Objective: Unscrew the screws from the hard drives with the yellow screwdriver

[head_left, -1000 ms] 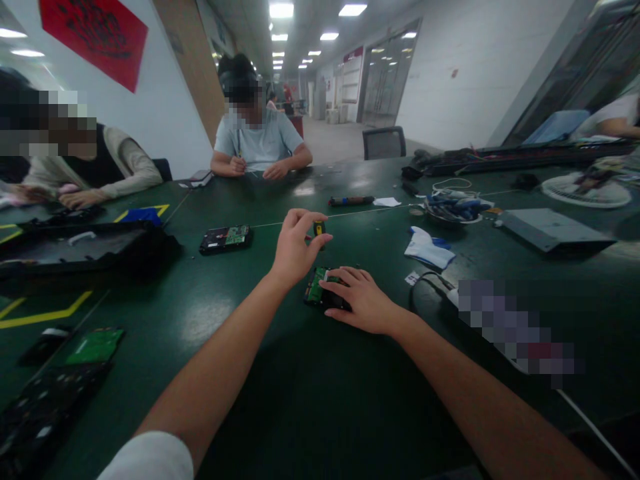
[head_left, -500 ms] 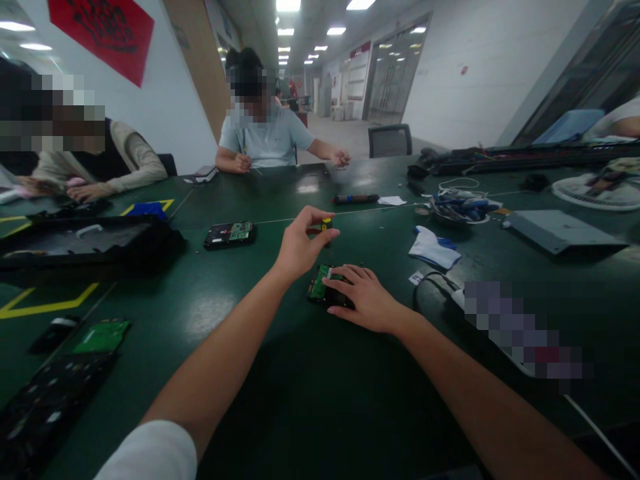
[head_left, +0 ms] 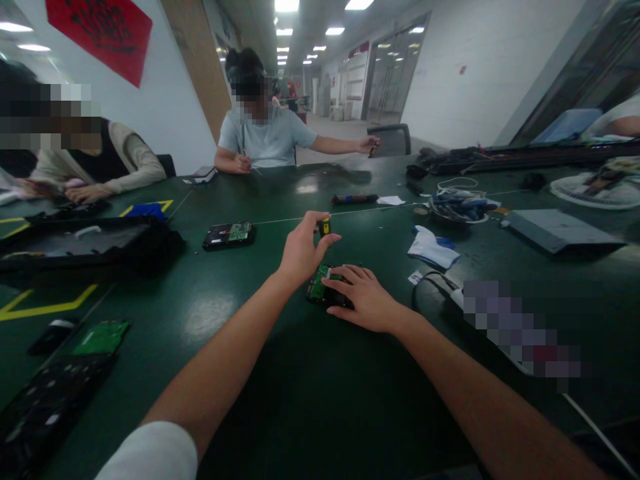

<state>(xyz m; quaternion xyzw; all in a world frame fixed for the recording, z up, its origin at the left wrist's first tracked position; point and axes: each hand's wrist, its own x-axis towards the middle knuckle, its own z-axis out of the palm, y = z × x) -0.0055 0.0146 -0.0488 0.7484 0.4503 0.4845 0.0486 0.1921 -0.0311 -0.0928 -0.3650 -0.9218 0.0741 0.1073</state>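
Note:
My left hand (head_left: 303,248) pinches the yellow-and-black handle of a screwdriver (head_left: 325,227) between thumb and fingers. The tool stands roughly upright over a hard drive (head_left: 317,288) whose green circuit board faces up; its tip is hard to make out. My right hand (head_left: 361,297) lies over the right part of the drive with fingers spread, touching it against the table and hiding much of it.
Another hard drive (head_left: 229,235) lies to the left, beyond a black tray-like casing (head_left: 85,243). A loose green circuit board (head_left: 101,337) is at lower left. On the right are a glove (head_left: 431,248), a power strip (head_left: 515,333) and a grey metal box (head_left: 563,230). Co-workers sit across the table.
My left hand has turned slightly around the screwdriver handle and shifted a little lower. My right hand stays on the hard drive. The person opposite has stretched an arm out to the right.

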